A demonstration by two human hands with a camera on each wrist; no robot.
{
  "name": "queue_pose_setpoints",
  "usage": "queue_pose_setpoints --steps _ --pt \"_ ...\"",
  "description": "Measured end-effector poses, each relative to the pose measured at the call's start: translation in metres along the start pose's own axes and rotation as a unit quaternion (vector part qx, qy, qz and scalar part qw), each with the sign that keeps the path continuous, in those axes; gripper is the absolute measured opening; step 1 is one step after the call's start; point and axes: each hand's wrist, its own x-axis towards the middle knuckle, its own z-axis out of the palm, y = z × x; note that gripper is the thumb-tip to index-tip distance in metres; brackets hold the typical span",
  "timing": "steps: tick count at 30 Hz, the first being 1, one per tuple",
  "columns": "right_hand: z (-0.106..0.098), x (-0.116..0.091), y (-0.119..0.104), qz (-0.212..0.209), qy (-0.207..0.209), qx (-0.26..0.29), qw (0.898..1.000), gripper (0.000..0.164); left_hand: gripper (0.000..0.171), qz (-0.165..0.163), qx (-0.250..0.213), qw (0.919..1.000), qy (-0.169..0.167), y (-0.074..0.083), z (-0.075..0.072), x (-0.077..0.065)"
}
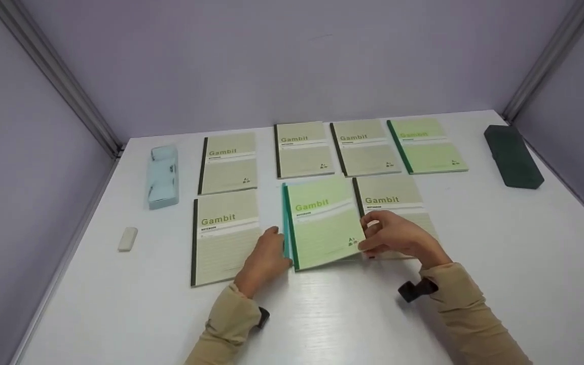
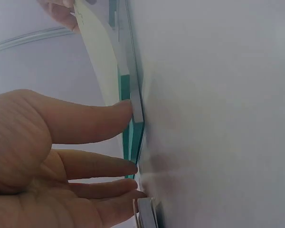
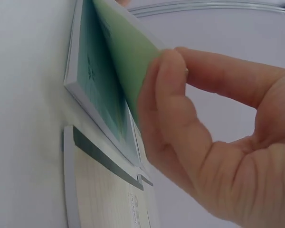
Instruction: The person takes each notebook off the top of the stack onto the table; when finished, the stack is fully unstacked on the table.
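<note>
My right hand (image 1: 398,235) pinches the right edge of a light green notebook (image 1: 322,228) with a dark green spine, holding that side raised. Beneath it lies a teal notebook (image 3: 102,80); in the head view only its spine strip shows at the left. The right wrist view shows a wedge-shaped gap between the two. My left hand (image 1: 264,261) is at the lower spine corner, its fairly straight thumb and fingers touching the notebook edges. It overlaps a beige notebook (image 1: 223,243) on the left. Another beige notebook (image 1: 388,195) lies partly hidden behind my right hand.
Along the back lie several beige notebooks (image 1: 228,162) and a light green one (image 1: 426,147). A pale blue case (image 1: 162,177) and a white eraser (image 1: 128,239) are at the left, a dark green case (image 1: 514,157) at the far right. Walls border the white table (image 1: 332,324).
</note>
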Motion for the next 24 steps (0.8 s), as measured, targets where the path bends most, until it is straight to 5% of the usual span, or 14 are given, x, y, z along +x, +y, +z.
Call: queue_pose_setpoints --steps 12,24 --pt "-0.0010 -0.0007 -0.0019 -0.001 -0.018 0.033 0.999 0.045 0.037 -0.014 0.003 0.9998 -0.012 -0.0007 0.0010 0.0015" --pt "-0.0031 0.0003 -0.0011 0.000 -0.051 0.041 0.998 0.019 0.041 -0.041 -0.006 0.9989 -0.023 0.0005 0.0005 0.0034"
